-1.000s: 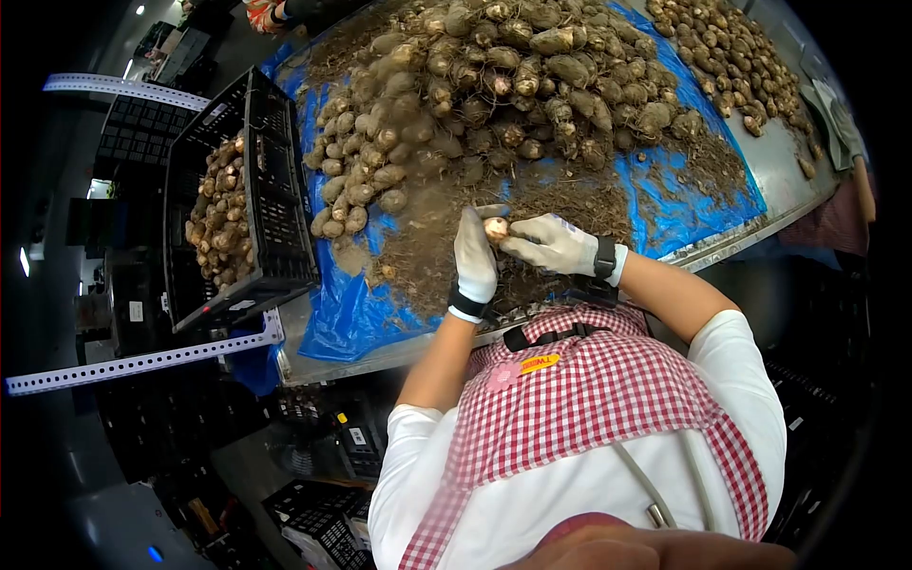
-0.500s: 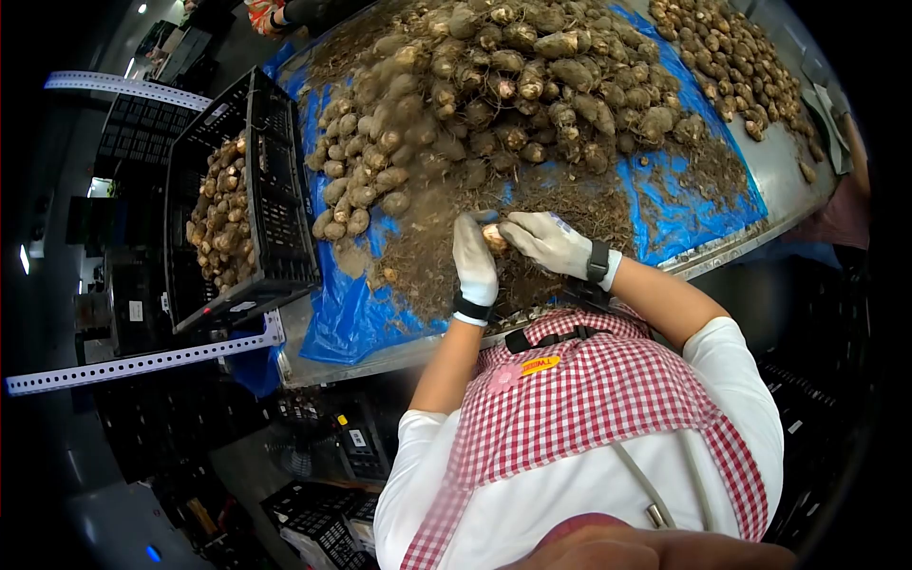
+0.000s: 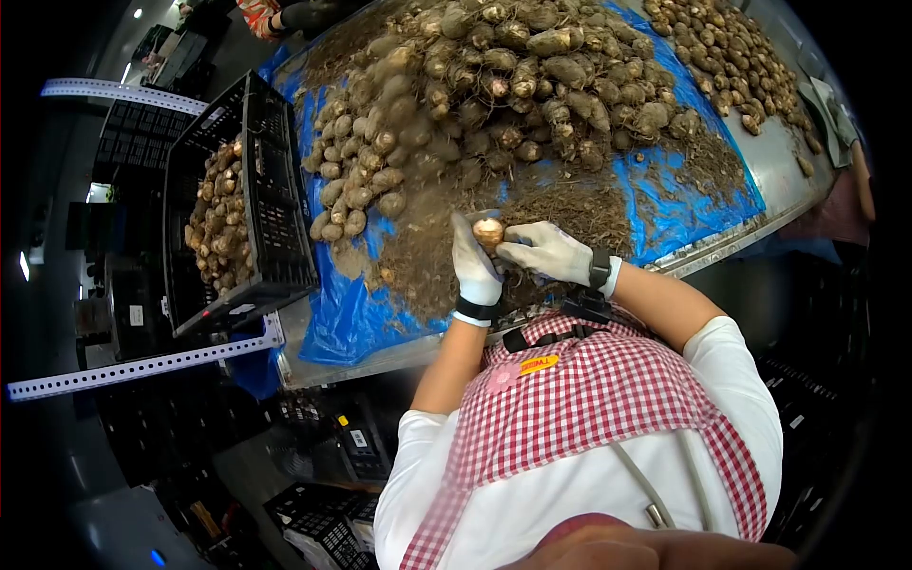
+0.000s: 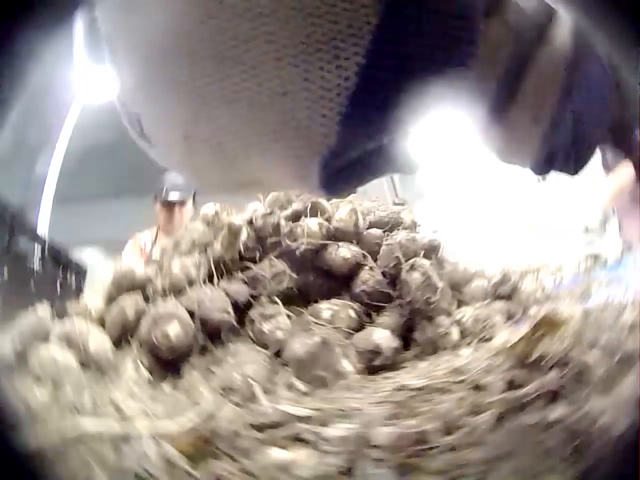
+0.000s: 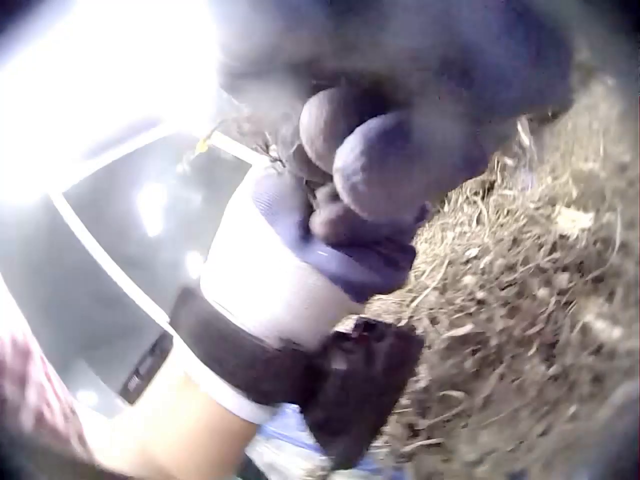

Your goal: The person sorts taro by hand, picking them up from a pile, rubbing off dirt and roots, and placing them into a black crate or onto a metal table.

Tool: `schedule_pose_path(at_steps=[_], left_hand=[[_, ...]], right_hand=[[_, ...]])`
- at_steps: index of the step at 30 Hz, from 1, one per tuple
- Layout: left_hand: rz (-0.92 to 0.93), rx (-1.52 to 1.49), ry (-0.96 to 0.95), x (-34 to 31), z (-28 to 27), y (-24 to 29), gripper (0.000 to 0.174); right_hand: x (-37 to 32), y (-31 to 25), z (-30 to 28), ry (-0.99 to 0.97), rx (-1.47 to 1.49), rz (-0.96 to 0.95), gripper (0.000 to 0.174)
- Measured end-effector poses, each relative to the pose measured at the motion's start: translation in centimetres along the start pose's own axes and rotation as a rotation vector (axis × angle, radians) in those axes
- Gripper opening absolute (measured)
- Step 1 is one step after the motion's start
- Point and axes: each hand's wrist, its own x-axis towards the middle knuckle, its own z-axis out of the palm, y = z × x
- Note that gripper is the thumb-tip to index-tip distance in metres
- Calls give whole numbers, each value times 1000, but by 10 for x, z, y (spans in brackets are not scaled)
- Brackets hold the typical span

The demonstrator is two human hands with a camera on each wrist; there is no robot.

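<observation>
A round brown tuber with a pale face [image 3: 488, 231] is held between two gloved hands, above the dirt near the table's front edge. My left hand [image 3: 477, 264] curls round its left side. From the right, my right hand [image 3: 551, 254] grips it with bent fingers. In the left wrist view the left glove [image 4: 250, 90] fills the top, with piled tubers [image 4: 340, 315] behind it. The right wrist view shows the right glove [image 5: 470, 80] with bunched fingertips [image 5: 385, 165], beside the left hand [image 5: 275, 270]; the tuber cannot be made out there.
A large tuber heap [image 3: 532, 85] lies on a blue sheet [image 3: 332, 328] with loose roots and soil. At left stands a black crate [image 3: 275, 180] holding tubers [image 3: 220, 228]. More tubers [image 3: 727, 62] lie at the back right. Other people are partly visible across the table and at right.
The tuber has turned in the hands, its pale face now showing upward. The right hand has shifted slightly down, and its fingers sit lower on the tuber.
</observation>
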Motion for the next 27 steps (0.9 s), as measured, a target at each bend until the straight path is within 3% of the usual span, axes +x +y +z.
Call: schedule_pose_path(at_steps=[1,3,4,5,6,9,10,11,13,15,18,19,20,22,23,24,25,26,27], left_hand=[[-169,-74,-108,-5,-2,14,64],[-294,-200,-133,-1,-10,13,65],[-356,-264,-150,3,-14,10,66],[-374,-253,-240,7,-22,10,68],[-357,-233,-214,9,-24,5,70],[-266,-54,-182,1,-15,11,74],[-171,69,-162,1,-9,4,74],[-125,50,-88,6,-5,-9,76],[-185,-36,-66,8,-3,-12,77],[-401,-170,-164,1,-5,5,74],[-557,-395,-336,4,-19,1,67],[-492,-593,-614,5,-31,-5,63],[-480,-593,-578,4,-33,-2,62],[-449,-610,-506,4,-32,1,62],[-457,-684,-592,8,-32,-2,63],[-460,-592,-525,7,-31,-4,65],[-461,-498,-462,5,-24,0,67],[-459,-403,-400,5,-18,2,69],[-323,-256,-191,5,-3,-9,73]], right_hand=[[0,7,1,16,-135,-56,31],[7,30,-6,101,-485,-188,24],[7,33,-15,67,-530,-97,21],[9,42,-20,143,-531,-210,23],[10,50,-20,214,-529,-320,27],[-1,-9,-18,-69,-144,44,37],[5,4,-11,-104,-167,-91,43],[6,2,-10,-110,-135,-94,39],[7,1,-7,-93,-153,-107,34],[3,3,4,-11,-133,-199,31],[0,-1,-4,-39,-300,-116,31],[5,17,-11,53,-463,-161,28],[10,30,-25,63,-552,-86,24],[7,32,-30,154,-597,-115,27],[4,25,-28,133,-560,-179,32],[1,16,-25,116,-522,-242,38],[-2,-4,-23,1,-313,-59,47],[1,-7,-18,-66,-174,-46,50],[4,0,-13,-59,-218,-67,48]])
